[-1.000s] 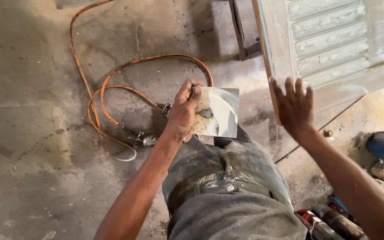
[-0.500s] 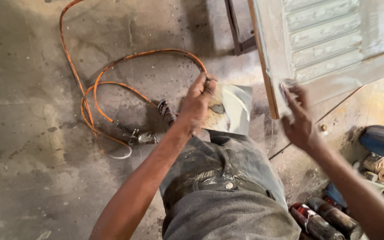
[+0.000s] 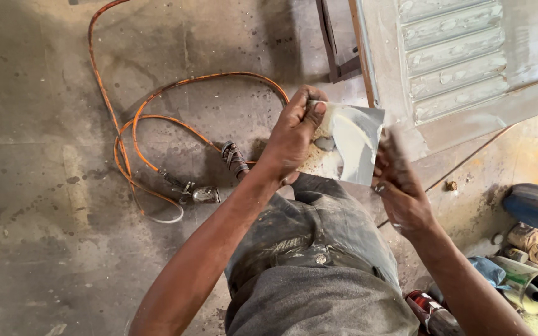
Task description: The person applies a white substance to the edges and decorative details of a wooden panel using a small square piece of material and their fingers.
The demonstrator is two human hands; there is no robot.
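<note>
A left hand (image 3: 294, 134) grips a square metal plate (image 3: 350, 146) smeared with pale filler, fingers pinching its upper left edge. The right hand (image 3: 400, 186) touches the plate's right edge — blurred, fingers' state unclear. Left of the plate, an orange hose (image 3: 151, 106) coils on the concrete floor (image 3: 32, 218).

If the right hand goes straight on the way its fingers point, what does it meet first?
Probably the smeared square plate held by the left hand. The right hand is blurred and already at its edge; depth is unclear.
</note>
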